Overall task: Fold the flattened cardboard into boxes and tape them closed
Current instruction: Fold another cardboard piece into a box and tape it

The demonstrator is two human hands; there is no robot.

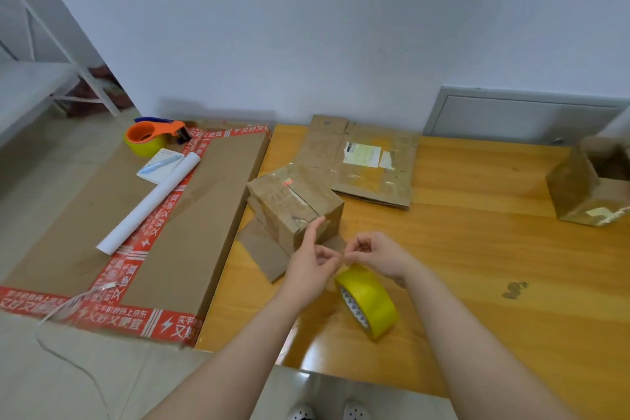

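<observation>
A small folded cardboard box (293, 204) stands on the wooden table (477, 249), its top flaps closed with a seam showing. A yellow tape roll (370, 300) hangs on edge just in front of it, below my hands. My left hand (313, 266) and my right hand (371, 254) meet above the roll, fingertips pinched together at what looks like the clear tape end. My left index finger points up toward the box corner. A flattened cardboard sheet (361, 164) with a label lies behind the box.
A big flat carton with red printed tape (136, 232) lies left, carrying a white paper roll (150, 201), a notepad with pen (160, 165) and an orange tape dispenser (153, 136). An open cardboard box (589, 181) stands at the table's far right. The wall is close behind.
</observation>
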